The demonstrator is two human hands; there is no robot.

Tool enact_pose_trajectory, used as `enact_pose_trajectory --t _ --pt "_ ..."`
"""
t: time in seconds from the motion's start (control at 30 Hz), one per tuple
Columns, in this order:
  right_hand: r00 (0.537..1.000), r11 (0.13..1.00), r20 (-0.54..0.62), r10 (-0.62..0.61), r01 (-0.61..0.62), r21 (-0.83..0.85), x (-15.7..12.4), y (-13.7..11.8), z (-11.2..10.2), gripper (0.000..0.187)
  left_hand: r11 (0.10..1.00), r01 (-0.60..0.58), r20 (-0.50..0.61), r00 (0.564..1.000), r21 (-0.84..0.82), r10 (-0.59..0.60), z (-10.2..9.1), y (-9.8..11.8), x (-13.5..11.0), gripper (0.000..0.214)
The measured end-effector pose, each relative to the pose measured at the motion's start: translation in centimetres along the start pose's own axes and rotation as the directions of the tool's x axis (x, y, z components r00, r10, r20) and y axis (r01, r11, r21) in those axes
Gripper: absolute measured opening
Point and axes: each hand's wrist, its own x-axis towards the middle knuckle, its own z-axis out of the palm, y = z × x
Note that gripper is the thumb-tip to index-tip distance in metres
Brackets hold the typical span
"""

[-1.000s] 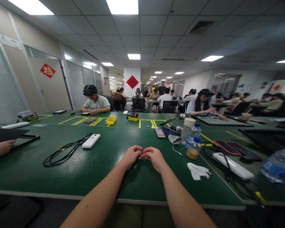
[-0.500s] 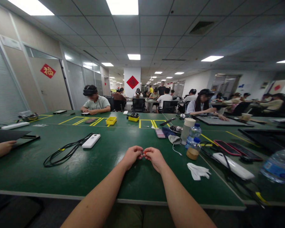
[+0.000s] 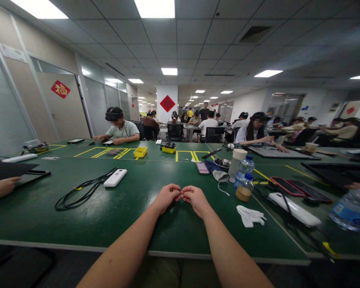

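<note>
My left hand (image 3: 169, 195) and my right hand (image 3: 194, 199) meet fingertip to fingertip just above the green table (image 3: 132, 224). Both are closed in a pinch. Something small and dark shows between the fingertips, mostly covered by them, and I cannot make out its kind. To the right of my right hand lies a crumpled white glove (image 3: 250, 216). A white power bank (image 3: 115, 178) with a coiled black cable (image 3: 84, 192) rests to the left of my left hand.
Bottles (image 3: 244, 187), a pale tumbler (image 3: 237, 165) and a white cable end stand or lie to the right. Two yellow bins (image 3: 140, 152) sit farther back. Phones (image 3: 287, 187) and a large water bottle (image 3: 352, 208) are at far right. Co-workers sit around the table.
My hands stay in nearly the same place. A red-orange bit seen earlier at my right fingertips no longer shows. The co-worker across the table has moved one hand outward.
</note>
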Motion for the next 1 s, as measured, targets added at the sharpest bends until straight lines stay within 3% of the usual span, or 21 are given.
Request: enact_pose_trajectory --t 0.3,0.5,1.0 --pt "0.999 1.0 -0.043 0.005 -0.005 0.002 0.26 0.31 -0.17 0.015 1.0 -0.015 -0.012 1.0 0.008 0.015 0.05 0.15 -0.08 0.018" --pt "1.0 1.0 -0.008 0.003 -0.003 -0.01 0.17 0.24 -0.13 0.016 1.0 -0.02 0.011 1.0 0.009 0.02 -0.08 0.02 0.04 0.027" --pt "0.999 0.999 -0.021 -0.03 0.029 -0.035 -0.15 -0.04 0.1 0.018 0.999 -0.019 0.007 1.0 0.038 0.019 0.04 0.39 -0.19 0.021"
